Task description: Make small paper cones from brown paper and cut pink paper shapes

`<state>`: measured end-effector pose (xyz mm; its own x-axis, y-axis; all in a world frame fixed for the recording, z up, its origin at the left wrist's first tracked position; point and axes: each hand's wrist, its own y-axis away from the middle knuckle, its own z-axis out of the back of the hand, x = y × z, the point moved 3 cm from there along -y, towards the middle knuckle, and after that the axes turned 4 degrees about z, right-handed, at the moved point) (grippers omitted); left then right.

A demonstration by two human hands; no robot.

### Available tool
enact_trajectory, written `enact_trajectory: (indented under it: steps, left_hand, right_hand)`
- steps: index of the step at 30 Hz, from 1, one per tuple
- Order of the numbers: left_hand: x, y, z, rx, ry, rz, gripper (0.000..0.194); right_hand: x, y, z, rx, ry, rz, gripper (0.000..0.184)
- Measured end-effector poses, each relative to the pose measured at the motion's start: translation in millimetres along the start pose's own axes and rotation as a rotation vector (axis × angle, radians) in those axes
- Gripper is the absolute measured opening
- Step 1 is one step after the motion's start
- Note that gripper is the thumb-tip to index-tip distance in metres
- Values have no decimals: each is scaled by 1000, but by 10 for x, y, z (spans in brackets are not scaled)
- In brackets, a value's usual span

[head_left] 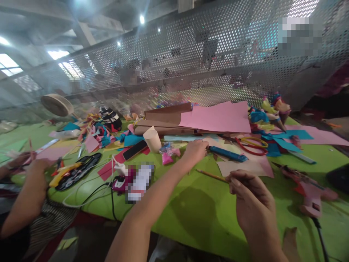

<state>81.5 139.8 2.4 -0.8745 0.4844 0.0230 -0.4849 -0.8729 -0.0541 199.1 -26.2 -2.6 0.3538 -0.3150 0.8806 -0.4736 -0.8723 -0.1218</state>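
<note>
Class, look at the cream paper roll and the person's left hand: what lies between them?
In the head view, a small shiny packet with pink contents lies between the paper roll and the left hand.

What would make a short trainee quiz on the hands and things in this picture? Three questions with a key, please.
1. Short answer: What does the right hand hold?
2. True or false: The pink glue gun lies farther toward the picture's right edge than the right hand does.
3. Multiple choice: Which of these is closest to the left hand?
A) the black phone
B) the long blue object
C) the pink glue gun

Key:
1. A thin, pencil-like stick.
2. True.
3. B. The left hand is at one end of it; whether it is gripped cannot be told.
</note>
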Motion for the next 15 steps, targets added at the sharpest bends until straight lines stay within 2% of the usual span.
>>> enact_trajectory:
  steps: [5,9,15]
  left_hand:
    - [-75,43,-57,3,-41,-74,13]
    - [-213,21,-72,-1,-60,-117,18]
    - [-350,-38,-78,-13,-27,-84,20]
  right_hand:
    - [24,7,-4,-21,-7,-11,19]
    - [46,12,-12,-11,18,-3,17]
    - [32,-6,-17,-8,20,12,16]
